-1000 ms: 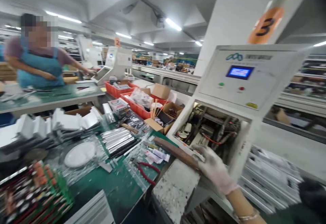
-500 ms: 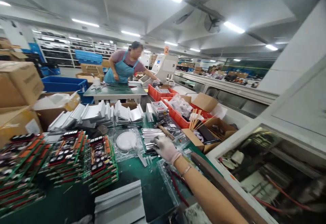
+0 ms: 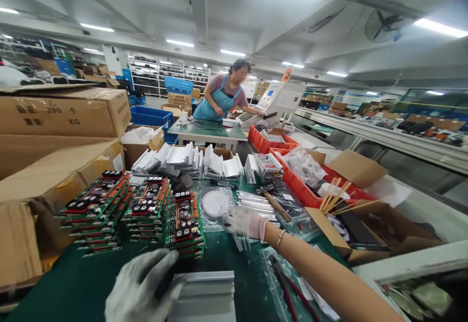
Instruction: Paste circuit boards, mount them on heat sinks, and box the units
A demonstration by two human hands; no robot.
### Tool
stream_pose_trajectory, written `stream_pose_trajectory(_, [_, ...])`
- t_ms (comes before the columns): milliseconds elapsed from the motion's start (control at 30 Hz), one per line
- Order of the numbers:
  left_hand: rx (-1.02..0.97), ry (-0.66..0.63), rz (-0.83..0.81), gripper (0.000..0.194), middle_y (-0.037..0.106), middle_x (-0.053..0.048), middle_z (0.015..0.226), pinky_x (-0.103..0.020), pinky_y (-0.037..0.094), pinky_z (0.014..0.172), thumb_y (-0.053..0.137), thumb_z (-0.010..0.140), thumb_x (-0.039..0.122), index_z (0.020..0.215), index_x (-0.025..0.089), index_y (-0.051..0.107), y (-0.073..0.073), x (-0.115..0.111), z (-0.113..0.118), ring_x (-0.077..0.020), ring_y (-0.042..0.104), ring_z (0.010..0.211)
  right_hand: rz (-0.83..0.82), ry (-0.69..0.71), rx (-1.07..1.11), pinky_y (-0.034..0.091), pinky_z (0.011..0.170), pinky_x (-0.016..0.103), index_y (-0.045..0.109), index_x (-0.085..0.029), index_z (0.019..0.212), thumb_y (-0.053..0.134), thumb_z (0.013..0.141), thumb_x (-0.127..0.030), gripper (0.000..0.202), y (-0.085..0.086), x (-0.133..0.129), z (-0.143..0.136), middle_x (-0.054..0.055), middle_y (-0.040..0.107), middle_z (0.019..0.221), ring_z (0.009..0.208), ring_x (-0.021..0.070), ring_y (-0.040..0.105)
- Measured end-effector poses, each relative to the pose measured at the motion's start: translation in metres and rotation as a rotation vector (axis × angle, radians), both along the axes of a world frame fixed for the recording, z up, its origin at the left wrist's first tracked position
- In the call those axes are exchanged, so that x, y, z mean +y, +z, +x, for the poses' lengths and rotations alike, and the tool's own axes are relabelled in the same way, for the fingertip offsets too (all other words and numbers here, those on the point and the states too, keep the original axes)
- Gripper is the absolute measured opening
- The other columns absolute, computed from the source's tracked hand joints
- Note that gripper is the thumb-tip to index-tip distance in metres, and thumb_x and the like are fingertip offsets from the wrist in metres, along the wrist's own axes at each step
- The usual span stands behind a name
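Note:
My left hand, in a grey-white glove, is open, with thumb and fingers apart. It is beside the near end of a silver aluminium profile piece, partly covering its left edge. Blur hides whether they touch. My right hand, gloved too, reaches to the right edge of a round white dish lying on clear plastic bags. Its fingers are bent, the thumb looks apart from them, and I see nothing held. Thin silver rods lie just behind it. Stacked green circuit boards stand between my hands and further left.
White profile pieces line the table's far side. A hammer and red-handled pliers lie to the right. Red crates and an open carton flank the table. Cardboard boxes are left. A co-worker stands behind.
My right hand has moved from the silver rods left to the white dish. My left hand has come into view by the profile piece. The view has turned left.

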State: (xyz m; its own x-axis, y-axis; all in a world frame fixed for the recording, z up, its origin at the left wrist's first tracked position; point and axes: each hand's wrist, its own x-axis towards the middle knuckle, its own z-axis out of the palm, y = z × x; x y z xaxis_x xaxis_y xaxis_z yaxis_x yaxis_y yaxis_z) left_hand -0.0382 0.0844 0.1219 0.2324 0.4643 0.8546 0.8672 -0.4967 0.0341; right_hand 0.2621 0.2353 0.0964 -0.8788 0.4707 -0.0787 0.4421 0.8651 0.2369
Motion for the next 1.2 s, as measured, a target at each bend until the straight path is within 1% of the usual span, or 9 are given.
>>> stream_pose_trajectory(100, [0.138, 0.056, -0.053, 0.025, 0.07, -0.006, 0.103, -0.036, 0.051, 0.079, 0.054, 0.092, 0.032, 0.113, 0.024, 0.066, 0.017, 0.016, 0.015, -0.0235, 0.066, 0.089, -0.032, 0.024, 0.028, 0.044, 0.076, 0.033, 0.068, -0.023, 0.095, 0.053, 0.093, -0.011, 0.019, -0.009, -0.003, 0.001, 0.006, 0.066, 0.112, 0.095, 0.0196, 0.056])
stream_pose_trajectory(300, [0.29, 0.152, -0.301, 0.038, 0.07, -0.005, 0.108, -0.038, 0.05, 0.075, 0.066, 0.08, 0.017, 0.117, 0.026, 0.065, 0.021, 0.033, 0.03, -0.0257, 0.065, 0.093, -0.137, -0.043, 0.283, 0.046, 0.078, 0.032, 0.069, -0.022, 0.084, 0.065, 0.084, -0.014, 0.008, -0.018, -0.001, 0.005, 0.007, 0.069, 0.104, 0.089, 0.0185, 0.059])
stream_pose_trajectory(533, [0.415, 0.238, -0.464, 0.043, 0.07, -0.008, 0.108, -0.041, 0.052, 0.075, 0.065, 0.082, 0.012, 0.123, 0.025, 0.063, 0.037, 0.033, 0.037, -0.0273, 0.066, 0.091, -0.098, -0.531, 0.952, 0.052, 0.08, 0.033, 0.069, -0.019, 0.098, 0.038, 0.098, -0.027, 0.031, -0.013, 0.041, 0.001, 0.008, 0.07, 0.098, 0.092, 0.0203, 0.065])
stream_pose_trajectory(667, [0.468, 0.264, -0.527, 0.041, 0.07, -0.008, 0.102, -0.041, 0.052, 0.072, 0.067, 0.081, 0.011, 0.12, 0.022, 0.065, 0.049, 0.032, 0.042, -0.0278, 0.066, 0.087, -0.106, -0.714, 1.141, 0.052, 0.084, 0.037, 0.066, -0.017, 0.1, 0.049, 0.098, -0.037, 0.027, -0.017, 0.068, -0.011, 0.005, 0.07, 0.096, 0.09, 0.019, 0.066])
stream_pose_trajectory(800, [0.485, 0.258, -0.538, 0.033, 0.069, -0.008, 0.096, -0.04, 0.052, 0.072, 0.07, 0.078, 0.012, 0.11, 0.02, 0.068, 0.054, 0.031, 0.043, -0.0276, 0.066, 0.085, -0.164, -0.758, 1.185, 0.052, 0.088, 0.04, 0.065, -0.016, 0.099, 0.058, 0.096, -0.039, 0.024, -0.021, 0.079, -0.028, 0.003, 0.068, 0.098, 0.091, 0.0174, 0.065])
stream_pose_trajectory(900, [0.438, 0.222, -0.482, 0.032, 0.07, -0.006, 0.096, -0.039, 0.053, 0.072, 0.072, 0.076, 0.011, 0.106, 0.019, 0.068, 0.047, 0.034, 0.033, -0.0263, 0.067, 0.084, -0.224, -0.794, 1.183, 0.052, 0.089, 0.041, 0.065, -0.016, 0.101, 0.06, 0.095, -0.037, 0.023, -0.02, 0.083, -0.033, 0.004, 0.067, 0.102, 0.095, 0.0185, 0.064])
stream_pose_trajectory(1033, [0.271, 0.082, -0.225, 0.032, 0.072, -0.005, 0.099, -0.035, 0.055, 0.072, 0.074, 0.079, 0.019, 0.109, 0.02, 0.064, 0.028, 0.039, 0.01, -0.023, 0.068, 0.083, -0.338, -0.864, 1.18, 0.053, 0.087, 0.041, 0.064, -0.016, 0.106, 0.062, 0.094, -0.036, 0.023, -0.014, 0.089, -0.029, 0.005, 0.066, 0.108, 0.097, 0.019, 0.064])
stream_pose_trajectory(1133, [0.01, -0.045, -0.089, 0.023, 0.073, -0.005, 0.099, -0.031, 0.056, 0.079, 0.065, 0.089, 0.03, 0.111, 0.023, 0.064, 0.016, 0.037, -0.001, -0.0195, 0.069, 0.087, -0.468, -0.904, 1.195, 0.055, 0.083, 0.039, 0.063, -0.016, 0.109, 0.062, 0.094, -0.036, 0.025, -0.012, 0.089, -0.028, 0.005, 0.065, 0.109, 0.094, 0.0185, 0.065])
stream_pose_trajectory(1200, [-0.286, -0.096, -0.099, 0.023, 0.074, -0.004, 0.1, -0.03, 0.057, 0.081, 0.066, 0.088, 0.038, 0.107, 0.024, 0.067, 0.012, 0.032, 0.001, -0.0193, 0.07, 0.088, -0.576, -0.921, 1.221, 0.057, 0.078, 0.036, 0.063, -0.016, 0.11, 0.061, 0.095, -0.037, 0.026, -0.013, 0.085, -0.029, 0.005, 0.066, 0.106, 0.088, 0.0169, 0.065])
